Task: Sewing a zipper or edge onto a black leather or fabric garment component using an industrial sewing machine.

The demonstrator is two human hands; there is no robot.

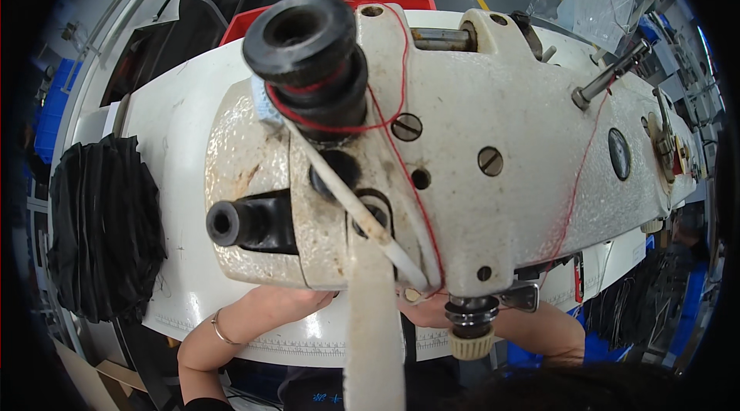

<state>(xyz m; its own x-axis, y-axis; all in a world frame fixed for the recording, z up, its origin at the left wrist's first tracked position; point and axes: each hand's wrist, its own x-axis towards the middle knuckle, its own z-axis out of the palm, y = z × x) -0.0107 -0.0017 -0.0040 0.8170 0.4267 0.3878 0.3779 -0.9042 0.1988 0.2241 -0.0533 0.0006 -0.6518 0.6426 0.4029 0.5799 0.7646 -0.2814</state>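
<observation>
The off-white head of a sewing machine [455,210] fills the middle of the view and covers the work area below it. Red thread [406,172] winds round the black knob [302,41] on top and runs down the machine's front. From the lower left, my left hand [312,299] reaches under the machine head, a thin bracelet [221,330] on its wrist. My right hand [422,312] comes in from the right, partly behind the tension knob [472,326]. The fingers of both hands are hidden, as is anything they hold. A narrow dark strip [408,338] shows beside my right hand.
A stack of folded black fabric pieces [104,234] lies on the left of the white table [181,288]. More black fabric [640,295] hangs at the right, beside blue material. A red tray [397,2] sits behind the machine. A ruler scale [301,347] runs along the near edge.
</observation>
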